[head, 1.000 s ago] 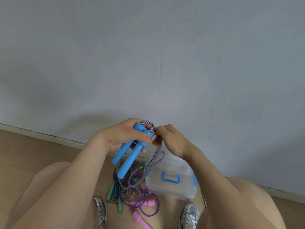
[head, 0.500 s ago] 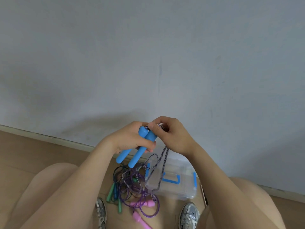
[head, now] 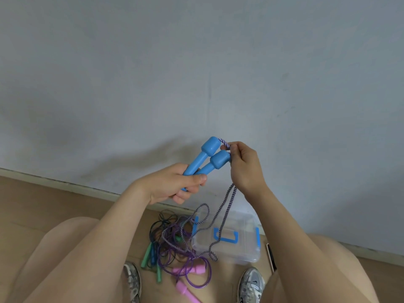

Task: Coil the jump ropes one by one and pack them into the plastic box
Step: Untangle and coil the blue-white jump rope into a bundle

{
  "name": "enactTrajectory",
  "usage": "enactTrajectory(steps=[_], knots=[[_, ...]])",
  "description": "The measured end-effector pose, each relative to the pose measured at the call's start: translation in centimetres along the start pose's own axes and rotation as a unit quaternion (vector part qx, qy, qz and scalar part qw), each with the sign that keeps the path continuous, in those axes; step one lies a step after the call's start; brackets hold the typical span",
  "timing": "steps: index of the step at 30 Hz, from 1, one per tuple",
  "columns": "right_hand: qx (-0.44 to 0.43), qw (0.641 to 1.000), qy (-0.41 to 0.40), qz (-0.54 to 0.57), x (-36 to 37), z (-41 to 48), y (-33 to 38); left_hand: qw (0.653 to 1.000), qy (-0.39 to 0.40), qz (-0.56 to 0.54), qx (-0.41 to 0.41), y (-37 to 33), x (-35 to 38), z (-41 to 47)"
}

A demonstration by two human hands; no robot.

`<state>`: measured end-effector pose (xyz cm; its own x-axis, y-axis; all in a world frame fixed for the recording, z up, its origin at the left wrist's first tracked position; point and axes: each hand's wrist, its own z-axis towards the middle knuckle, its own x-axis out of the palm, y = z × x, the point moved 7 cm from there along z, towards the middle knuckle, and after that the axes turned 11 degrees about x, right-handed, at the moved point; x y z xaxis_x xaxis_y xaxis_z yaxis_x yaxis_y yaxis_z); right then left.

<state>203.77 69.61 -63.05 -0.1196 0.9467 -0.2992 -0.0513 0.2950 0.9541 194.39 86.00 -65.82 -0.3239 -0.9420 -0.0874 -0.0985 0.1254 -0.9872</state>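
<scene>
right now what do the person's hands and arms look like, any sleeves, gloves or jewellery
Left hand and right hand are bare: no gloves, rings or watch visible. Both forearms are uncovered, with no sleeve in view. The left thumbnail looks short and unpainted.

Views: one, head-worn, wide-angle.
Position: above the person's own legs, facing forward and down.
Near field: left hand (head: 173, 184) gripping blue handles (head: 211, 147), right hand (head: 244, 169) pinching striped rope (head: 228, 204); close, mid-frame.
Far field: plastic box (head: 242, 250) on floor (head: 43, 204), low in frame.
Upper half: wall (head: 196, 62).
</scene>
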Motion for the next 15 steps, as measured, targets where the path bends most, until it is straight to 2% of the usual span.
enactTrajectory(steps=[5,7,8,10,12,13,15], knots=[[0.075,0.994,0.054,-0.062,1.4,0.2,-2.2,0.997,-0.059,-0.016,0.055,-0.3,-0.5,0.6],[0.054,0.977,0.098,-0.184,2.7,-0.6,-2.5,0.989,-0.129,-0.013,0.071,-0.2,-1.4,1.1],[0.029,0.957,0.118,-0.265,3.6,-1.4,-2.4,0.982,-0.175,0.01,0.075,0.0,-2.2,1.2],[-0.031,0.91,0.142,-0.389,5.4,-3.5,-1.6,0.955,-0.235,0.164,0.075,0.2,-3.8,1.3],[-0.102,0.885,0.169,-0.421,6.8,-5.3,-0.4,0.901,-0.188,0.39,0.037,1.0,-4.0,1.4],[-0.128,0.877,0.18,-0.427,7.1,-5.7,0.1,0.873,-0.157,0.463,0.006,1.8,-3.8,1.4],[-0.15,0.871,0.192,-0.427,7.0,-5.5,0.6,0.833,-0.118,0.539,-0.035,2.6,-3.4,1.0]])
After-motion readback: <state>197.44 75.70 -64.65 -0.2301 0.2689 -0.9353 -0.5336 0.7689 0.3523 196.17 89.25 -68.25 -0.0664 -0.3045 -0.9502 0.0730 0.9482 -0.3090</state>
